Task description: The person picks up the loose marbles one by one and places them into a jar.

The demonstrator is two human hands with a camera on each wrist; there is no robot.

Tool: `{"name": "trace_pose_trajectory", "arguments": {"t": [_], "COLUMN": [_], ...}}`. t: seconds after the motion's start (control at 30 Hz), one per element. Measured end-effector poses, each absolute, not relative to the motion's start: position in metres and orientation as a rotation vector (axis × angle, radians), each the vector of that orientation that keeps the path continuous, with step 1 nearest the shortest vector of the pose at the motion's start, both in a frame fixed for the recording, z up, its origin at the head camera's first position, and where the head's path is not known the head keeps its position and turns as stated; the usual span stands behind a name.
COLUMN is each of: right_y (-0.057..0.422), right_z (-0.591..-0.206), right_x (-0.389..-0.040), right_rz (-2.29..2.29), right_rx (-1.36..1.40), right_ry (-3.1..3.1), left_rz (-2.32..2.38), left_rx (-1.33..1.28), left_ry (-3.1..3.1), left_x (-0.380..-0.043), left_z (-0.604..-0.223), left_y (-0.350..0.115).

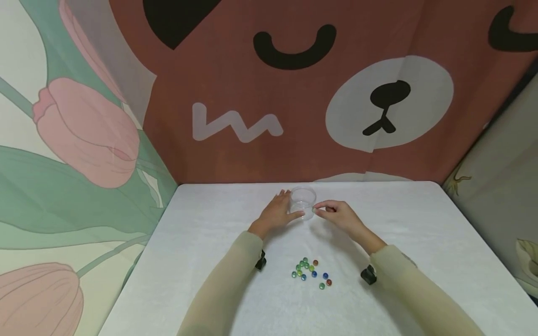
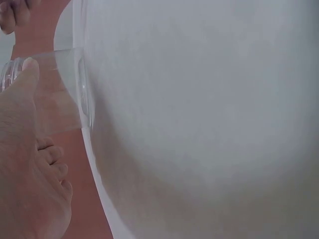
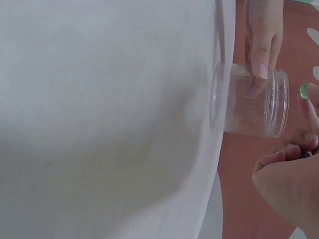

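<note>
A clear jar [image 1: 303,198] stands upright near the far edge of the white table; nothing shows inside it. My left hand [image 1: 275,213] holds it from the left side, with the thumb across the front near the rim and fingers behind. To the right of the jar, my right hand [image 1: 342,217] pinches a small green marble [image 3: 304,91] between thumb and forefinger. In the right wrist view, that marble is just beyond the jar's threaded mouth [image 3: 279,103], apart from it. Several loose marbles [image 1: 306,266], green, yellow, blue and red, lie between my forearms.
The white table [image 1: 201,261] ends just behind the jar, against a brown cloth [image 1: 235,163] with a bear's face. Flowered cloth [image 1: 88,135] hangs at the left, and another pale cloth [image 1: 496,186] at the right.
</note>
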State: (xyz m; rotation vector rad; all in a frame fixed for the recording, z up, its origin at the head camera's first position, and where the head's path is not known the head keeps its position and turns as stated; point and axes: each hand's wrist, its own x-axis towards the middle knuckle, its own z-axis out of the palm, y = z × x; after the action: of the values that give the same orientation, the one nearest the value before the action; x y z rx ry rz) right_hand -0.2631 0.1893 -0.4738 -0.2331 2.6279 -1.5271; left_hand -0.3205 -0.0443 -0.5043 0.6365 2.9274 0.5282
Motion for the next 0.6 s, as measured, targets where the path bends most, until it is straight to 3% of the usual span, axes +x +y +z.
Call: {"name": "trace_pose_trajectory", "arguments": {"t": [0.6], "right_y": [0.173], "right_z": [-0.471], "right_x": [-0.290], "right_rz": [-1.756], "right_rx": [-0.130], "right_ry": [2.611], "left_rz": [0.553], "left_rx": [0.645], "left_ry": [2.916], "left_x": [-0.323], "left_z": [-0.508], "left_y": [-0.045]}}
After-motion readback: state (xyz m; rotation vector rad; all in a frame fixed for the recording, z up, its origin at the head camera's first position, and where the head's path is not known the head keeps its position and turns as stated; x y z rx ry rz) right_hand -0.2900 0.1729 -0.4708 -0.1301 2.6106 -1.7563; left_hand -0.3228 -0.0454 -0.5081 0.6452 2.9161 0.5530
